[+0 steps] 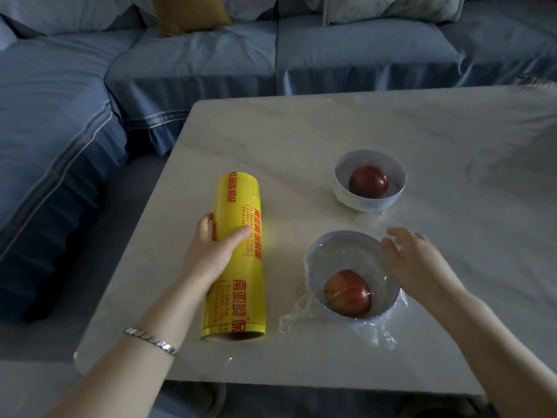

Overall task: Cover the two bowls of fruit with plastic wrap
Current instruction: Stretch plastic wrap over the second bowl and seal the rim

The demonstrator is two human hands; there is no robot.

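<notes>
A yellow roll of plastic wrap (236, 254) lies lengthwise on the marble table (301, 140). My left hand (211, 248) is closed around its middle. The near bowl (346, 254) holds a red apple (348, 292) and has clear film (376, 333) stretched over it, with loose film crumpled around its base. My right hand (413, 257) hovers with fingers apart at that bowl's right rim. The far bowl (370, 197) is white, holds another red apple (368, 181), and has no film over it.
A blue sofa (180, 64) wraps around the table's far and left sides, with cushions (187, 10) along its back. The table's left edge drops to the floor beside the sofa. A strip of film shimmers at the table's far right corner (533, 82).
</notes>
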